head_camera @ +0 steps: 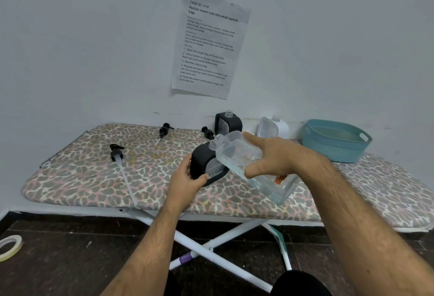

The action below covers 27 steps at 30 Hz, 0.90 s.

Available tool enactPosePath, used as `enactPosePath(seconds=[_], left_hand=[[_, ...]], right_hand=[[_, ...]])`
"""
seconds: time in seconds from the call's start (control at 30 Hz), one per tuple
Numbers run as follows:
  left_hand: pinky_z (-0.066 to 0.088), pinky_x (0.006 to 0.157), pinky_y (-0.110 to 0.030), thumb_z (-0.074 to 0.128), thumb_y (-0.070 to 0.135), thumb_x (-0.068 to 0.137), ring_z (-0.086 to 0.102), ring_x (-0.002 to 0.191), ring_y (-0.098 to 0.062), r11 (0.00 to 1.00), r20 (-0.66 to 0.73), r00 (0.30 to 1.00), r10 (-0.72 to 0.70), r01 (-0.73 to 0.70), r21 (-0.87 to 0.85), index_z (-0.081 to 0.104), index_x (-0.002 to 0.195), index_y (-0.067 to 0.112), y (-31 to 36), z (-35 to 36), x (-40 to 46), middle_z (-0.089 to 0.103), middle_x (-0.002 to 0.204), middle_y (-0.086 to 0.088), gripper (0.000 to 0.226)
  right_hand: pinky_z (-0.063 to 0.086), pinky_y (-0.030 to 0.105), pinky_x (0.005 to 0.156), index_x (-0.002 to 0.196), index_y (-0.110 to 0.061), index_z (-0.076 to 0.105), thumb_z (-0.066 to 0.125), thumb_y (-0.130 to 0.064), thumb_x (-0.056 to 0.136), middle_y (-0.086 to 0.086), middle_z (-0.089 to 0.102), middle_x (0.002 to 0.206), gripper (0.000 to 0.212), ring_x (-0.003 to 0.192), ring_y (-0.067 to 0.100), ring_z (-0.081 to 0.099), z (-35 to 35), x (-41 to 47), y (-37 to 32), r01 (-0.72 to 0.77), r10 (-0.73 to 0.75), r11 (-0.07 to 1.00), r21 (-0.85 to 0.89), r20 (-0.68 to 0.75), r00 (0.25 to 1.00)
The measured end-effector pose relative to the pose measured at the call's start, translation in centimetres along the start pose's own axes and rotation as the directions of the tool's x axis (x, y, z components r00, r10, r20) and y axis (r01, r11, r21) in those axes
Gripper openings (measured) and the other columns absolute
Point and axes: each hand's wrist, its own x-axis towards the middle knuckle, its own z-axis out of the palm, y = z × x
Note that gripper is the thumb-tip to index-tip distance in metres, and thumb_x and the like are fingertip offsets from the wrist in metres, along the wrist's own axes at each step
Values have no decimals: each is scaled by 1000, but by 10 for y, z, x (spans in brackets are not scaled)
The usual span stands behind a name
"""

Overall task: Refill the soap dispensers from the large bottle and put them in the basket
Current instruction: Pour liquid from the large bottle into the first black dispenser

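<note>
My right hand [274, 158] grips the large clear bottle [237, 152], tilted with its open neck against the mouth of a black-framed soap dispenser [202, 161]. My left hand [187, 181] holds that dispenser at its lower left side on the ironing board [94, 173]. A second black dispenser [228, 123], uncapped, stands at the back by the wall. A white dispenser [273, 127] stands to its right. The teal basket [335, 141] sits at the right, holding nothing I can see. Three black pump heads lie loose: one [116, 151] at the left, one [164, 130] further back, one [207, 132] beside the back dispenser.
The leopard-print board stands on white crossed legs [211, 244] against a pale wall. A printed sheet [209, 44] is taped above it. A roll of tape [10, 246] lies on the dark floor at the lower left.
</note>
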Motion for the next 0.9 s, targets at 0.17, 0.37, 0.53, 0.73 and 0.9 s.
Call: enactPosePath(seconds=[0.17, 0.37, 0.53, 0.73, 0.9], left_hand=[[51, 87, -17, 72, 3, 84, 62, 105, 2, 1000, 3, 1000, 1, -1, 4, 48, 127, 41, -2, 0, 1, 62, 114, 19, 63], [51, 87, -15, 72, 2, 84, 61, 105, 4, 1000, 6, 1000, 5, -5, 10, 47, 127, 41, -2, 0, 1, 61, 115, 19, 63], [51, 85, -14, 72, 1, 83, 62, 102, 8, 1000, 1, 1000, 17, -17, 6, 48, 123, 46, -3, 0, 2, 63, 115, 19, 64], [51, 83, -10, 72, 1, 84, 60, 97, 16, 1000, 1, 1000, 21, -21, 15, 46, 124, 44, -2, 0, 2, 59, 112, 24, 64], [49, 80, -8, 71, 1, 83, 61, 99, 15, 999, -1, 1000, 31, -31, 16, 47, 122, 47, -3, 0, 1, 60, 113, 23, 65]], right_hand=[[52, 32, 85, 156, -43, 5, 68, -47, 79, -1, 54, 105, 100, 89, 18, 69, 1, 0, 0, 2, -3, 1000, -14, -5, 1000], [56, 36, 88, 156, -43, 5, 69, -48, 78, 0, 55, 110, 101, 79, 10, 63, 1, 2, 2, 17, -17, 1000, -12, -8, 1000], [52, 34, 90, 156, -43, 6, 68, -49, 78, 0, 56, 119, 100, 92, 17, 62, 0, 2, 2, 13, -13, 999, -36, -11, 1000], [54, 31, 86, 156, -43, 6, 68, -47, 79, 3, 53, 136, 99, 89, 16, 69, -1, 0, 0, 14, -15, 999, -36, -11, 1000], [52, 33, 90, 157, -42, 5, 68, -47, 80, 4, 47, 145, 99, 98, 18, 64, -2, -1, -1, 17, -18, 999, -40, -2, 1000]])
